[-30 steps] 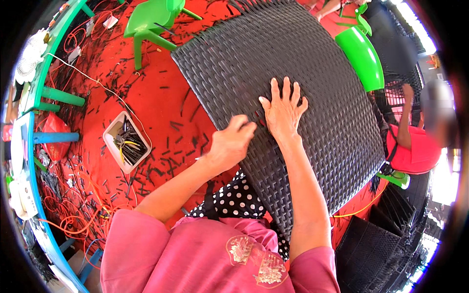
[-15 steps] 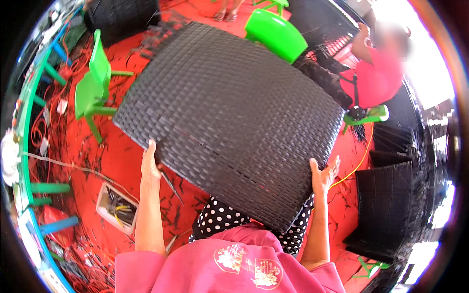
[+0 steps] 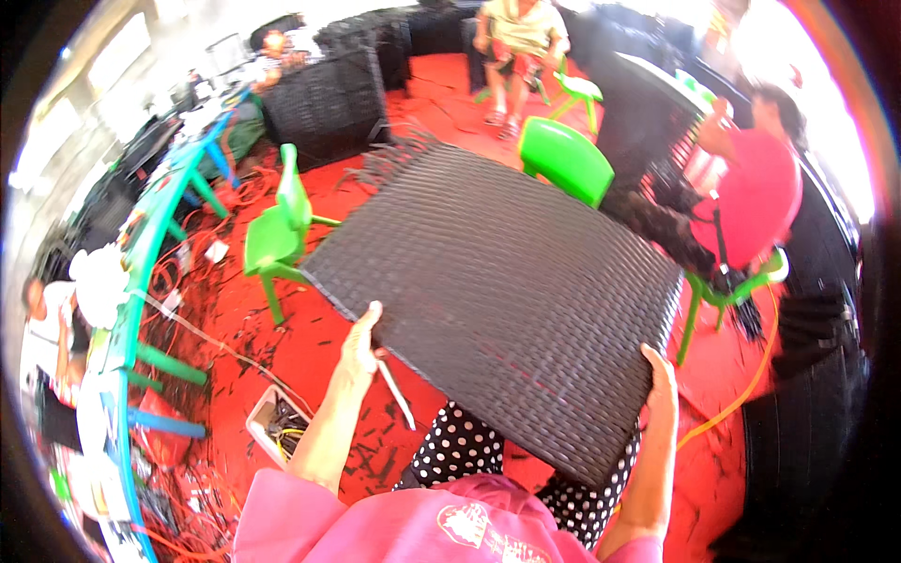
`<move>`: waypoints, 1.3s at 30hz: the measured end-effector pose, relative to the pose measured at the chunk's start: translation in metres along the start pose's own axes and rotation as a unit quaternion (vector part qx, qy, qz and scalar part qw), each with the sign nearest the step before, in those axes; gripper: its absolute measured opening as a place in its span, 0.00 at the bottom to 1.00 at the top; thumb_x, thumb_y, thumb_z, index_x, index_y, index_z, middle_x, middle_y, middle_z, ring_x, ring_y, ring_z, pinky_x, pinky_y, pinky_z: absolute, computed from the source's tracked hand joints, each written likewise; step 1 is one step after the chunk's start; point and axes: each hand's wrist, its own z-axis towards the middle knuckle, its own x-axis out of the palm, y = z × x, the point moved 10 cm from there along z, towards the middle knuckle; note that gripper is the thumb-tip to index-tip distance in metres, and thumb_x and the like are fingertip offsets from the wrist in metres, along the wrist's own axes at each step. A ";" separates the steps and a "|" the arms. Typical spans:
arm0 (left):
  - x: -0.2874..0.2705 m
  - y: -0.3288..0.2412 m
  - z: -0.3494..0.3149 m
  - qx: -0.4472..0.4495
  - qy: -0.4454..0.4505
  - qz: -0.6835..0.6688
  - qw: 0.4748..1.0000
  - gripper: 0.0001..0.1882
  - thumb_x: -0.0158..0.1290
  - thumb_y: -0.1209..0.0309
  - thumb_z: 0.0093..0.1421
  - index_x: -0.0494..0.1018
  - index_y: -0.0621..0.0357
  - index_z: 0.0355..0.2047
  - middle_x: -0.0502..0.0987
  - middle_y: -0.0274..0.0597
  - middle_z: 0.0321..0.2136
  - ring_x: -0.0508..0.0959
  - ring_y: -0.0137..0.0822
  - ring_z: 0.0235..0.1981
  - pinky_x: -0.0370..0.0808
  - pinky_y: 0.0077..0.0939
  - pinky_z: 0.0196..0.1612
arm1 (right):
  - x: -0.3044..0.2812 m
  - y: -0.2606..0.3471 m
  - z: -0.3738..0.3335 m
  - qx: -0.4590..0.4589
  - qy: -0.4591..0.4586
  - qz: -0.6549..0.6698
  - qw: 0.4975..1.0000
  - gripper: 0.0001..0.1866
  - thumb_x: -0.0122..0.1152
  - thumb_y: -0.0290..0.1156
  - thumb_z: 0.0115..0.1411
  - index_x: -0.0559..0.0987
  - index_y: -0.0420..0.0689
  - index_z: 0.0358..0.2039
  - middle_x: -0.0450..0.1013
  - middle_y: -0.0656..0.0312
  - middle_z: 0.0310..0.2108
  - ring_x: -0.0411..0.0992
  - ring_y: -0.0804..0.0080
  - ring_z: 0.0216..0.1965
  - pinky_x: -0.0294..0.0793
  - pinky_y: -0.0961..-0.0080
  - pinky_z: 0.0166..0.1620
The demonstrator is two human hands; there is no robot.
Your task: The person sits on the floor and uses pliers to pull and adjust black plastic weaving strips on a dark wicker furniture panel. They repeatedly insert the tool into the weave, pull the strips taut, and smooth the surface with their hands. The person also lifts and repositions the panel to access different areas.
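A large black woven panel (image 3: 497, 300) lies tilted across my lap, loose strands fringing its far left corner. My left hand (image 3: 358, 347) grips its near left edge, thumb on the upper face, other fingers mostly hidden beneath. From that same hand a slim, pale pointed tool (image 3: 396, 394) sticks out below the edge; its exact kind is unclear. At the near right edge, my right hand (image 3: 662, 385) clasps the panel with the thumb side up, its remaining fingers partly hidden. My dotted trousers (image 3: 455, 446) show under the panel.
Green chairs (image 3: 277, 230) (image 3: 568, 159) stand just beyond the panel. A person in red (image 3: 751, 192) sits at right, another (image 3: 521, 38) at the back. A white bin of tools (image 3: 272, 427) sits on the red floor, beside cords and a green-legged table (image 3: 141, 310).
The view has lifted, showing more of the room. The panel and both hands sit farther right and lower in the picture. My right hand's spread fingers have come in against the panel's edge.
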 end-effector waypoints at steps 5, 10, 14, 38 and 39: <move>0.067 -0.028 -0.033 -0.027 0.105 -0.066 0.992 0.15 0.58 0.57 0.56 0.72 0.52 0.36 0.76 0.32 0.28 0.73 0.26 0.19 0.54 0.16 0.09 | -0.006 0.050 0.010 -0.018 0.033 -0.028 0.999 0.12 0.61 0.35 0.52 0.78 0.39 0.32 0.77 0.57 0.27 0.75 0.63 0.26 0.75 0.66 0.32; 0.080 -0.039 -0.041 -0.035 0.155 -0.092 0.983 0.16 0.56 0.59 0.57 0.71 0.56 0.40 0.78 0.38 0.33 0.77 0.31 0.25 0.65 0.21 0.11 | -0.012 0.070 0.024 -0.023 0.050 -0.059 0.997 0.12 0.61 0.37 0.51 0.79 0.40 0.30 0.77 0.58 0.26 0.75 0.64 0.24 0.75 0.68 0.31; 0.087 -0.036 -0.063 -0.018 0.145 -0.073 0.987 0.20 0.51 0.57 0.61 0.69 0.61 0.44 0.77 0.43 0.36 0.79 0.36 0.28 0.77 0.27 0.21 | -0.002 0.095 0.002 -0.056 0.016 -0.092 0.994 0.12 0.62 0.37 0.50 0.79 0.42 0.29 0.77 0.61 0.27 0.74 0.67 0.25 0.74 0.70 0.33; 0.049 0.102 -0.087 -0.143 -0.023 -0.028 0.989 0.27 0.58 0.51 0.55 0.68 0.55 0.47 0.75 0.32 0.34 0.68 0.25 0.17 0.55 0.15 0.12 | -0.083 0.096 0.025 -0.191 -0.127 -0.639 0.734 0.38 0.46 0.54 0.61 0.61 0.33 0.58 0.59 0.40 0.59 0.60 0.49 0.59 0.59 0.61 0.59; 0.067 0.097 -0.100 -0.133 0.115 -0.083 0.981 0.26 0.56 0.51 0.56 0.68 0.52 0.49 0.76 0.33 0.37 0.72 0.25 0.20 0.58 0.15 0.12 | -0.047 0.106 -0.024 -0.221 -0.176 -0.609 0.741 0.37 0.46 0.54 0.61 0.63 0.33 0.58 0.60 0.43 0.58 0.58 0.50 0.60 0.57 0.62 0.60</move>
